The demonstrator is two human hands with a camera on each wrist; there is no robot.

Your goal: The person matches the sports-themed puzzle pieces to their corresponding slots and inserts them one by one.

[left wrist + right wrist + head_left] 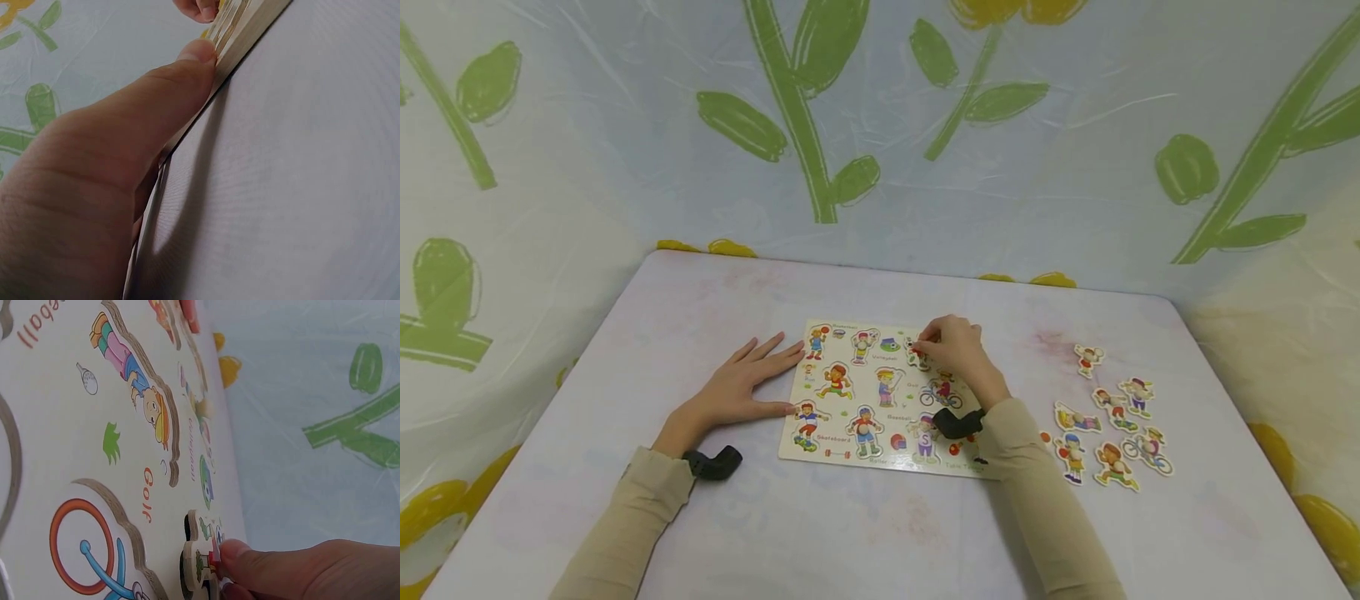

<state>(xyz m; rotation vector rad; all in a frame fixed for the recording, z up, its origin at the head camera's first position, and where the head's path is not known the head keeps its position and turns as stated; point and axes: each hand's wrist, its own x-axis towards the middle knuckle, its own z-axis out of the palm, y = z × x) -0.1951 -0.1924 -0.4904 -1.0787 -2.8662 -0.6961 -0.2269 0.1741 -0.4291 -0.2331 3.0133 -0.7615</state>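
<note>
A cream puzzle board (865, 392) printed with sports figures lies on the table. My right hand (961, 346) is over its upper right part, thumb and fingers pinching a small puzzle piece (199, 559) by its top. That piece sits tilted at its recess, with a dark gap under its edge in the right wrist view. My left hand (748, 379) lies beside the board's left side, fingers straight and spread. In the left wrist view its thumb (199, 53) touches the board's edge (240, 50). The golf figure (147, 400) shows inside its cut-out outline.
Right of the board several loose puzzle pieces lie on the table (880, 542), among them a cyclist piece (1147, 452), a runner piece (1116, 467) and a lying-figure piece (1077, 418). A leaf-patterned curtain (880, 233) rises behind the table.
</note>
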